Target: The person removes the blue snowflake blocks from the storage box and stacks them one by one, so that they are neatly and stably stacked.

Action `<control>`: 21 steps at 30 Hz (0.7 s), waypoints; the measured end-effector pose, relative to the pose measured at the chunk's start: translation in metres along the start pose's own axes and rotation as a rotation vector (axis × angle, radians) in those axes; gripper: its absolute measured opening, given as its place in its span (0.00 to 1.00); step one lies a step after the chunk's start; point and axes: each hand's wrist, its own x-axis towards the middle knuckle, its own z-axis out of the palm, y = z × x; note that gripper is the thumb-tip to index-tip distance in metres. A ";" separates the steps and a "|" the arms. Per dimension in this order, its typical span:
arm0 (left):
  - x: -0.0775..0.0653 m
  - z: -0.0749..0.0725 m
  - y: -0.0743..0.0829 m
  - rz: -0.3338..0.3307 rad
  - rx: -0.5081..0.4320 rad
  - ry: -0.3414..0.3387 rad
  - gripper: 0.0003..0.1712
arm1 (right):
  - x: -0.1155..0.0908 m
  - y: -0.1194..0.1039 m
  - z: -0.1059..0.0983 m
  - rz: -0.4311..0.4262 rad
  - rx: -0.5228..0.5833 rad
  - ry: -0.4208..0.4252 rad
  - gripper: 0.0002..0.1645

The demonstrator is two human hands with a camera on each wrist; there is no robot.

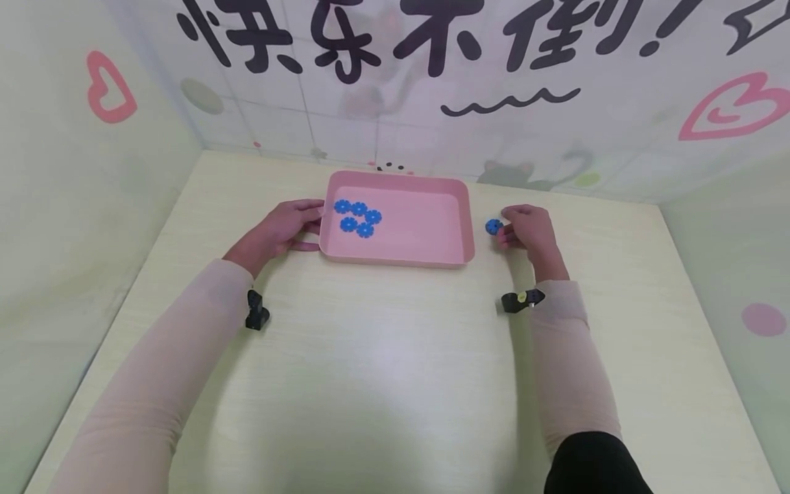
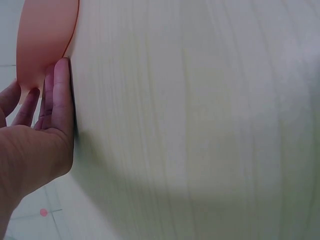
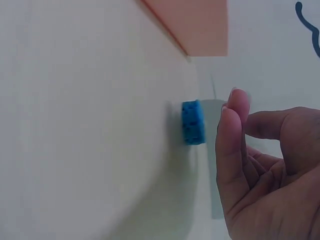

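Observation:
A shallow pink tray [image 1: 420, 226] lies on the table, with several blue flower-shaped pieces [image 1: 348, 224] in its left part. My left hand [image 1: 280, 230] rests at the tray's left end, its fairly straight fingers [image 2: 61, 95] against the outer wall. To the right of the tray sits another blue piece [image 1: 493, 226], which shows thick and ridged from the side in the right wrist view. My right hand [image 1: 527, 230] is close over this piece, fingers loosely bent. The right wrist view shows a gap between the fingertips [image 3: 231, 120] and the piece.
The pale wooden table [image 1: 382, 357] runs up to a printed back wall [image 1: 395, 123] just behind the tray. Side walls [image 1: 734, 274] stand to the left and right. A small black device [image 1: 256, 312] is strapped at each wrist.

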 end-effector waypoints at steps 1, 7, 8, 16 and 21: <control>0.000 0.000 0.000 0.002 0.000 0.000 0.27 | 0.000 -0.004 -0.001 -0.013 -0.004 -0.001 0.27; 0.000 -0.001 0.001 0.008 0.002 -0.001 0.27 | 0.000 -0.026 -0.001 -0.061 -0.010 -0.019 0.30; 0.000 0.000 0.001 0.008 0.003 -0.002 0.27 | 0.000 -0.029 0.000 -0.066 -0.014 -0.020 0.30; 0.000 -0.001 0.000 0.000 0.002 -0.008 0.27 | -0.002 -0.056 0.014 -0.093 -0.037 -0.025 0.27; -0.001 -0.001 -0.001 -0.003 0.003 -0.009 0.27 | -0.003 -0.068 0.030 -0.112 -0.020 -0.047 0.27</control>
